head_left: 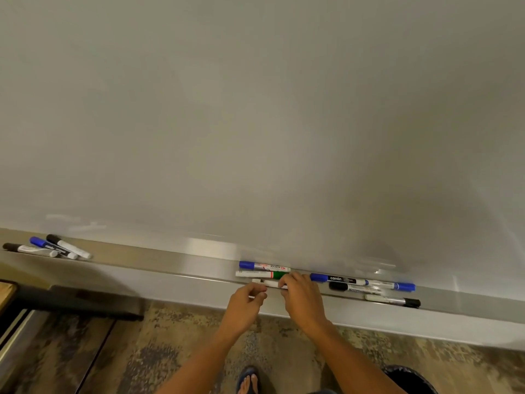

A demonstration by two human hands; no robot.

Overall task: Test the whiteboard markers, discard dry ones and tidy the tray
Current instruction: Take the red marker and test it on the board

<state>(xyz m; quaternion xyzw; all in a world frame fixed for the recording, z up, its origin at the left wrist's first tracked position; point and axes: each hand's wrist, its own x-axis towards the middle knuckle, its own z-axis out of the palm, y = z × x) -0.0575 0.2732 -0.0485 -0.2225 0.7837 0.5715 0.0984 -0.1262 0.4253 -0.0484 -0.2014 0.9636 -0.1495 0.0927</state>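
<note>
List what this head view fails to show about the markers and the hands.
- White marker between the hands: its ends sit under the left hand and right hand, so its cap colour is hidden.
- Green marker: its right end is behind the right hand's fingers.
- Left group of markers: too small and blurred to read the labels.
- Dark bin: cut off by the bottom edge.

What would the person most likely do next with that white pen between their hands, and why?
Probably lift the white marker off the tray and uncap it: the left hand and right hand pinch its ends, and the whiteboard above is bare.
</note>
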